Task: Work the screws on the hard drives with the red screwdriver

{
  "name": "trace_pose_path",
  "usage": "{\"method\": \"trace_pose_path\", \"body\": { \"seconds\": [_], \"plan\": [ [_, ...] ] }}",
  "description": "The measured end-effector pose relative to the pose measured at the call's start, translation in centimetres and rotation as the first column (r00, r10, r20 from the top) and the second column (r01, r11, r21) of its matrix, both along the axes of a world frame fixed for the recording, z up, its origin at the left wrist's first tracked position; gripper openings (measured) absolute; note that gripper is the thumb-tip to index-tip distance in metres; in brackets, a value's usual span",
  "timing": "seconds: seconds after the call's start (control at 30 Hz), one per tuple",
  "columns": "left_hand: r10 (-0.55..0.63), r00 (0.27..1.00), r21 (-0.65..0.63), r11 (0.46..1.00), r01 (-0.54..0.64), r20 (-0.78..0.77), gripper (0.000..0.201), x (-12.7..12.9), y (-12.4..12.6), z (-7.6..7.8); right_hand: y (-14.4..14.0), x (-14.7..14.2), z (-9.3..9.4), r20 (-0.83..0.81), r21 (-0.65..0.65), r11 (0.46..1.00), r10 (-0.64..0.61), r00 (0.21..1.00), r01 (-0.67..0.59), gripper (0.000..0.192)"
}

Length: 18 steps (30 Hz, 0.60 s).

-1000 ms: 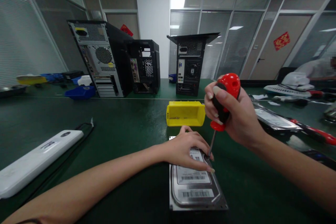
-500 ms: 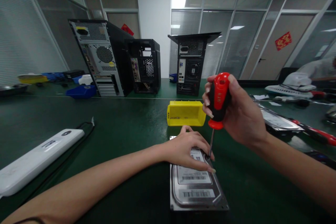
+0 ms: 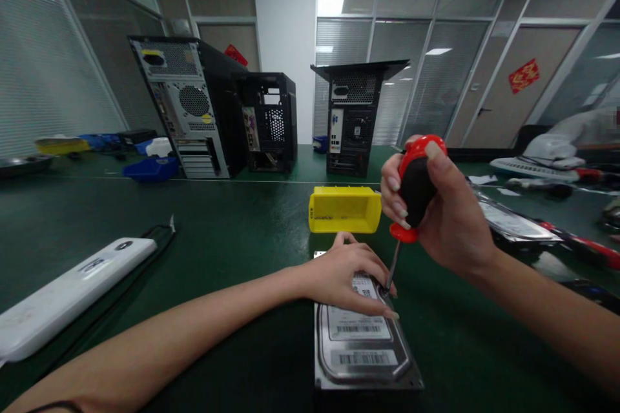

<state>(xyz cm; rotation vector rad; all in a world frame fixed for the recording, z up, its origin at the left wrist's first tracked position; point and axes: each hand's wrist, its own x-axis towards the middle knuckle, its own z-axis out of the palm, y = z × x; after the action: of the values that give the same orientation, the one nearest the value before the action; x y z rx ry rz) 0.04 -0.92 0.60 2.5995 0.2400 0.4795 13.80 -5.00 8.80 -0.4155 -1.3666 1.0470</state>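
Observation:
A silver hard drive (image 3: 363,355) with white barcode labels lies flat in front of me. My left hand (image 3: 351,277) rests across its upper half and grips it, thumb and fingers reaching to the right edge. Wrapped round the red and black handle of a screwdriver (image 3: 417,184) is my right hand (image 3: 450,213). The screwdriver leans right, and its shaft runs down to the drive's right edge, between the left thumb and fingers. The tip and any screw under it are too small to make out.
Just beyond the drive sits a yellow bin (image 3: 345,213) with small bits inside. Several computer cases (image 3: 356,119) stand at the back. A white power strip (image 3: 82,290) lies left. On the right are another drive (image 3: 513,222) and a red-handled tool (image 3: 588,245).
My right hand has turned the screwdriver handle, showing its black side, and tilted its top to the right. My left hand and the hard drive have stayed in place.

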Motion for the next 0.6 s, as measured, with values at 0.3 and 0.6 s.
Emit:
{"method": "trace_pose_path", "body": {
  "seconds": [0.3,0.6],
  "plan": [
    [0.006,1.000,0.000,1.000,-0.006,0.016,0.022,0.06,0.03,-0.14,0.02,-0.03,0.08,0.033,-0.017,1.000,-0.013,0.999,0.013,0.025],
    [0.005,0.999,0.016,1.000,-0.006,0.045,0.022,-0.03,0.13,-0.40,0.42,-0.03,-0.51,-0.018,-0.012,0.995,-0.096,0.995,0.096,0.025]
  ]
}}
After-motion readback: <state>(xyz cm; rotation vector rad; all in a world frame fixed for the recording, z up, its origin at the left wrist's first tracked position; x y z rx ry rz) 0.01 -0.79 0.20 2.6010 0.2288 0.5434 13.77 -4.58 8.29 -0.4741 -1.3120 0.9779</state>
